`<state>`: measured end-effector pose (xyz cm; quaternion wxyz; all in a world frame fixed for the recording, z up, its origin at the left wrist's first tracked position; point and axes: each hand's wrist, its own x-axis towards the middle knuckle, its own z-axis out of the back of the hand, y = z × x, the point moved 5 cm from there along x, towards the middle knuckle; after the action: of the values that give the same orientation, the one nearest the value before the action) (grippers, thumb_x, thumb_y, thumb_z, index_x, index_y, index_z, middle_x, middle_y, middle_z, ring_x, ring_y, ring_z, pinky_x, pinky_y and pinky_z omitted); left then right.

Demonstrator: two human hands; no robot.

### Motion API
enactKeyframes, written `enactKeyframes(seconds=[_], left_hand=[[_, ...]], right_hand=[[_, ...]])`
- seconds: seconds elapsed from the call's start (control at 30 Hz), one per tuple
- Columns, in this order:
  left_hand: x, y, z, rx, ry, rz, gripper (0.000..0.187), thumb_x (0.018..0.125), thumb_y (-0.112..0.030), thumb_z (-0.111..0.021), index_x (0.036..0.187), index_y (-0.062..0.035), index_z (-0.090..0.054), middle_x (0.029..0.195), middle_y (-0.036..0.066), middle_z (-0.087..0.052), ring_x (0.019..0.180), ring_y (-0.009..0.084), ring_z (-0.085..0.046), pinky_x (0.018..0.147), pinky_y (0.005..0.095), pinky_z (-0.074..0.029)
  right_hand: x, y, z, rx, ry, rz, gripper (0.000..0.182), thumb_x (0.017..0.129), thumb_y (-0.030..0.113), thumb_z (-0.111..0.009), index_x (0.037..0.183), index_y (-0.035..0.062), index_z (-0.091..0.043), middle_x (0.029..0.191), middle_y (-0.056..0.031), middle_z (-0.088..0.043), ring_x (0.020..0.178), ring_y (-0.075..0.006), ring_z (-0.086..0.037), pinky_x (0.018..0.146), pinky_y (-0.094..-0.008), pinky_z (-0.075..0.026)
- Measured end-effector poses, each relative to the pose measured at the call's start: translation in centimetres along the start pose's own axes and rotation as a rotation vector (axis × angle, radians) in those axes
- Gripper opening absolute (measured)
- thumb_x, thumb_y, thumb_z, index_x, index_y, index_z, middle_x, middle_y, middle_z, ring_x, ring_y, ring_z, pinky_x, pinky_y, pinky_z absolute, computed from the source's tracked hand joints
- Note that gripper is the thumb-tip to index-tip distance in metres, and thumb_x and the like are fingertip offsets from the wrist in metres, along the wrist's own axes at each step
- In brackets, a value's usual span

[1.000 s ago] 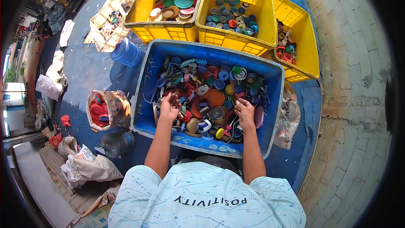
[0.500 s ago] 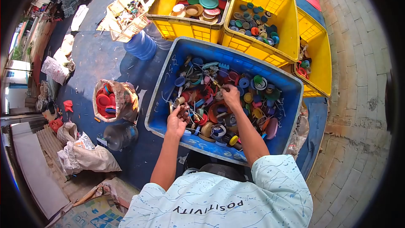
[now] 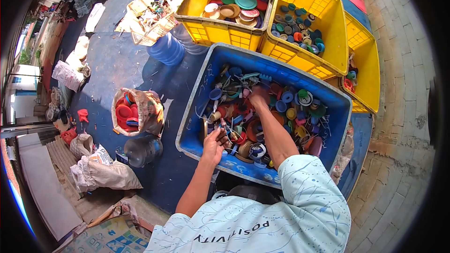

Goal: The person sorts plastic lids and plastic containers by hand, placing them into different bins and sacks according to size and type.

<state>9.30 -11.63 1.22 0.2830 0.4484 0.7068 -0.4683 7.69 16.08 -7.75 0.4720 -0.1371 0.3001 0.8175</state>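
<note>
Plastic caps and lids [image 3: 276, 112] fill the blue crate [image 3: 197, 107]; they look light, stiff and smooth, easiest pinched by the rim. Left hand [image 3: 214, 144] curls its fingers around small pieces at the near edge; right hand [image 3: 258, 96] presses down mid-pile, grip not discernible.

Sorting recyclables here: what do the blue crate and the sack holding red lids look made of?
Blue crate: apparently rigid moulded plastic, smooth and scuffed, with a thick rolled rim. Sack: likely thin, soft plastic or woven fabric, crumpled and slumped open around the red lids.
</note>
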Motion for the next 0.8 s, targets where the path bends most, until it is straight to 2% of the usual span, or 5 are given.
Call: enactKeyframes(seconds=[0.2,0.4,0.6,0.67,0.8], left_hand=[[2.0,-0.3,-1.2,0.034,0.021,0.001,0.014,0.091,-0.024,-0.06,0.095,-0.0114,-0.064,0.088,0.001,-0.065,0.076,0.0136,-0.058,0.071,0.0318,-0.048],[6.4,-0.5,-3.2,0.198,0.039,-0.043,0.013,0.091,-0.025,-0.061,0.092,-0.0122,-0.062,0.083,0.0,-0.066,0.066,0.0105,-0.058,0.063,0.0298,-0.047],[12.8,-0.4,-5.6,0.574,-0.015,-0.211,0.015,0.089,-0.023,-0.063,0.091,-0.0084,-0.06,0.075,-0.001,-0.06,0.059,0.0064,-0.053,0.046,0.0222,-0.041],[15.2,-0.3,-5.8,0.804,-0.117,-0.308,0.016,0.086,-0.019,-0.063,0.092,-0.0041,-0.063,0.079,0.006,-0.066,0.066,0.0147,-0.061,0.055,0.0283,-0.047],[14.4,-1.3,-7.8,1.21,-0.211,-0.722,0.025,0.082,-0.019,-0.062,0.099,-0.0005,-0.066,0.092,0.018,-0.069,0.086,0.0301,-0.066,0.077,0.0367,-0.049]], right_hand=[[-3.2,-2.5,2.3,0.334,-0.056,0.032,0.027,0.078,0.016,-0.056,0.102,0.0096,-0.067,0.101,-0.018,-0.068,0.092,-0.0347,-0.065,0.074,-0.0434,-0.052],[-9.7,-5.8,4.7,1.326,0.32,0.099,0.045,0.082,0.021,-0.044,0.118,-0.0012,-0.06,0.112,-0.0131,-0.066,0.092,-0.0227,-0.065,0.078,-0.0335,-0.05],[-17.6,-6.8,8.3,1.553,0.391,0.186,0.046,0.093,0.026,-0.041,0.126,-0.0033,-0.053,0.112,-0.0167,-0.065,0.097,-0.0236,-0.065,0.081,-0.0309,-0.05],[-19.1,-7.8,9.1,1.176,0.239,0.128,0.032,0.092,0.017,-0.051,0.113,-0.0044,-0.062,0.101,-0.0151,-0.068,0.095,-0.0189,-0.065,0.083,-0.0288,-0.051],[-19.8,-10.8,7.5,1.162,0.206,0.164,0.038,0.078,-0.002,-0.046,0.112,-0.0043,-0.062,0.099,-0.0135,-0.069,0.096,-0.0192,-0.066,0.084,-0.0274,-0.05]])
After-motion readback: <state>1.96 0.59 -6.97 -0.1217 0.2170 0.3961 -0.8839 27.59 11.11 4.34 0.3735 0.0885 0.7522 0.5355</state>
